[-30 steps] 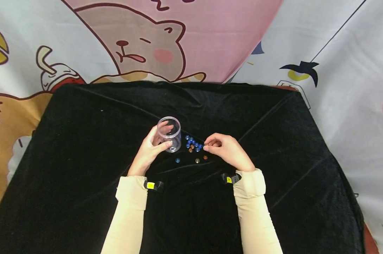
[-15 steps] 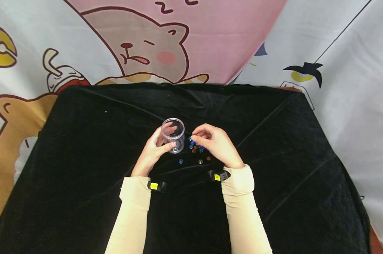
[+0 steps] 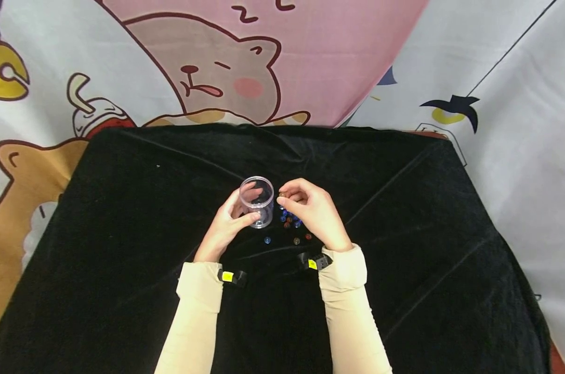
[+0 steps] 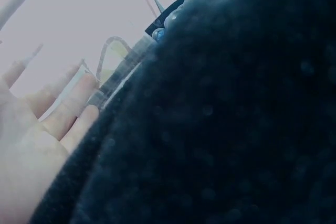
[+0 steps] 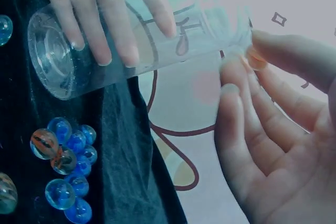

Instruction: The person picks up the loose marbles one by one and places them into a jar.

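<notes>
We note left hand (image 3: 223, 226), fingers curled round the jar (image 3: 266, 209), likely steadying it. Right hand (image 3: 313, 209) pinches a marble (image 5: 256, 61) beside it.

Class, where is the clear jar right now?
In the head view, the clear jar is near the centre, held by the left hand, with the right hand and the clustered marbles just to its right.
</notes>
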`<move>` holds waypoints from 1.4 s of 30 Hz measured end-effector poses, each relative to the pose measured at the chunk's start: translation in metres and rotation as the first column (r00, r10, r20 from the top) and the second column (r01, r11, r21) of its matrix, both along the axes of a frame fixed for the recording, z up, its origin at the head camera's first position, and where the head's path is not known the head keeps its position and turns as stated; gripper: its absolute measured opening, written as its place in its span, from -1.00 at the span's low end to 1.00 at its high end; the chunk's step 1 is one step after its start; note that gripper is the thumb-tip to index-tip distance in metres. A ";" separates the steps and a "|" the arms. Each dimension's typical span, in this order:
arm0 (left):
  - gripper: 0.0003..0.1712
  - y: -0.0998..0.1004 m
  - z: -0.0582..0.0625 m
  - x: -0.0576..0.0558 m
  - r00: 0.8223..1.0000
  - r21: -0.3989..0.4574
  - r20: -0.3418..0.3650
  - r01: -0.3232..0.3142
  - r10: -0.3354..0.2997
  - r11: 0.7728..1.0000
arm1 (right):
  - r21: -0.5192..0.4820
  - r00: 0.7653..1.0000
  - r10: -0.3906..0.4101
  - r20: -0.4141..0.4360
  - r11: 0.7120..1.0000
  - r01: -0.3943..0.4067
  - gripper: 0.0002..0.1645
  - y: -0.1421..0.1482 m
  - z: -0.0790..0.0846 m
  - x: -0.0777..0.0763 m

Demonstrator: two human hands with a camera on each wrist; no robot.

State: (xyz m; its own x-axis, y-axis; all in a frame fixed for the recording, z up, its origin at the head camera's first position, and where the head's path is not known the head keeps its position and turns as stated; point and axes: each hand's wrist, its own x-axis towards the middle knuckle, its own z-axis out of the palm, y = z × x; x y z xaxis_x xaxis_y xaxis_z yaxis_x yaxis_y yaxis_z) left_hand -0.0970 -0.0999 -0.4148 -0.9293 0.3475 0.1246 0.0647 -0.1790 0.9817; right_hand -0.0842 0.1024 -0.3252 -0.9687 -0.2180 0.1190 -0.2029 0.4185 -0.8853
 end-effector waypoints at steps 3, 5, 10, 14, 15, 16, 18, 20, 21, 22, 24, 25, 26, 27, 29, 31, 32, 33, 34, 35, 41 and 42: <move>-0.30 0.000 0.001 0.001 1.000 -0.014 0.003 0.006 -0.006 1.000 | -0.049 0.999 -0.034 -0.031 0.998 0.033 -0.78 0.002 -0.014 -0.006; -0.30 0.000 0.001 0.001 1.000 -0.020 0.006 0.009 -0.009 1.000 | -0.076 0.997 -0.060 -0.039 0.995 0.057 -0.77 0.002 -0.015 -0.007; -0.30 0.000 0.004 0.002 1.000 -0.023 -0.002 0.015 -0.015 1.000 | -0.135 0.993 -0.109 -0.049 0.986 0.102 -0.76 -0.004 -0.009 -0.004; -0.30 -0.001 0.004 0.001 1.000 -0.033 -0.008 0.009 -0.009 0.999 | -0.188 0.989 -0.131 -0.064 0.975 0.117 -0.75 -0.008 -0.011 -0.005; -0.30 -0.001 0.004 0.001 1.000 -0.035 -0.009 0.008 -0.008 0.999 | -0.200 0.988 -0.136 -0.068 0.972 0.120 -0.76 -0.009 -0.011 -0.005; -0.30 -0.001 0.004 0.001 1.000 -0.035 -0.009 0.008 -0.008 0.999 | -0.213 0.988 -0.139 -0.069 0.970 0.122 -0.75 -0.010 -0.011 -0.005; -0.30 -0.001 0.004 0.002 1.000 -0.029 -0.007 0.007 -0.007 1.000 | -0.233 0.987 -0.143 -0.074 0.965 0.122 -0.75 -0.012 -0.011 -0.005; -0.30 -0.002 0.004 0.002 1.000 -0.024 -0.005 0.007 -0.007 1.000 | -0.242 0.986 -0.142 -0.083 0.963 0.118 -0.75 -0.015 -0.011 -0.004; -0.30 -0.002 0.004 0.002 1.000 -0.021 -0.005 0.009 -0.009 1.000 | -0.242 0.986 -0.142 -0.091 0.963 0.116 -0.75 -0.016 -0.011 -0.004; -0.30 -0.002 0.004 0.002 1.000 -0.018 -0.006 0.009 -0.010 1.000 | -0.237 0.985 -0.139 -0.104 0.965 0.111 -0.75 -0.018 -0.011 -0.004; -0.29 -0.003 0.003 0.002 1.000 -0.015 -0.001 0.007 -0.007 1.000 | -0.225 0.983 -0.128 -0.133 0.970 0.095 -0.76 -0.020 -0.011 -0.004; -0.29 -0.003 0.003 0.002 1.000 -0.017 0.001 0.006 -0.006 1.000 | -0.225 0.981 -0.120 -0.150 0.971 0.084 -0.76 -0.021 -0.011 -0.004; -0.28 -0.003 0.003 0.002 1.000 -0.021 0.002 0.004 -0.004 1.000 | -0.224 0.980 -0.114 -0.165 0.972 0.075 -0.77 -0.022 -0.011 -0.005; -0.28 -0.003 0.003 0.002 1.000 -0.026 0.003 0.003 -0.003 1.000 | -0.228 0.979 -0.104 -0.178 0.972 0.062 -0.77 -0.023 -0.012 -0.005; -0.28 -0.002 0.003 0.002 1.000 -0.031 0.008 0.000 0.000 1.000 | -0.243 0.979 -0.082 -0.184 0.969 0.036 -0.77 -0.025 -0.013 -0.005; -0.28 -0.002 0.003 0.002 1.000 -0.034 0.004 -0.004 0.004 0.999 | -0.256 0.983 -0.061 -0.175 0.966 0.014 -0.78 -0.026 -0.014 -0.006; -0.28 -0.002 0.003 0.002 1.000 -0.034 0.002 -0.002 0.002 0.999 | -0.251 0.986 -0.056 -0.160 0.968 0.014 -0.79 -0.026 -0.014 -0.005; -0.28 -0.002 0.003 0.002 1.000 -0.032 0.001 -0.001 0.001 0.999 | -0.248 0.988 -0.049 -0.144 0.969 0.012 -0.78 -0.027 -0.015 -0.005; -0.28 -0.002 0.003 0.002 1.000 -0.027 0.001 -0.001 0.001 1.000 | -0.241 0.991 -0.042 -0.125 0.970 0.011 -0.78 -0.027 -0.015 -0.005; -0.29 -0.002 0.002 0.002 1.000 -0.026 0.004 -0.002 0.002 1.000 | -0.234 0.994 -0.035 -0.106 0.972 0.010 -0.78 -0.027 -0.016 -0.005; -0.29 -0.001 0.002 0.001 1.000 -0.035 0.013 -0.003 0.004 0.999 | -0.221 0.999 -0.017 -0.027 0.975 0.011 -0.76 -0.027 -0.016 -0.003; -0.29 -0.001 0.002 0.001 1.000 -0.037 0.013 -0.003 0.004 0.999 | -0.219 0.999 -0.017 -0.028 0.976 0.011 -0.76 -0.027 -0.016 -0.003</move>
State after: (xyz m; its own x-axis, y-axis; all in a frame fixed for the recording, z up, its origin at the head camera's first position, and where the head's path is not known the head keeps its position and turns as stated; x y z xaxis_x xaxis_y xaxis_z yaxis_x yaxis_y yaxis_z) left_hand -0.0957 -0.1013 -0.4126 -0.9321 0.3482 0.1001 0.0528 -0.1427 0.9884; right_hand -0.0875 0.0754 -0.3414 -0.9668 -0.1702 0.1905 -0.2255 0.2186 -0.9494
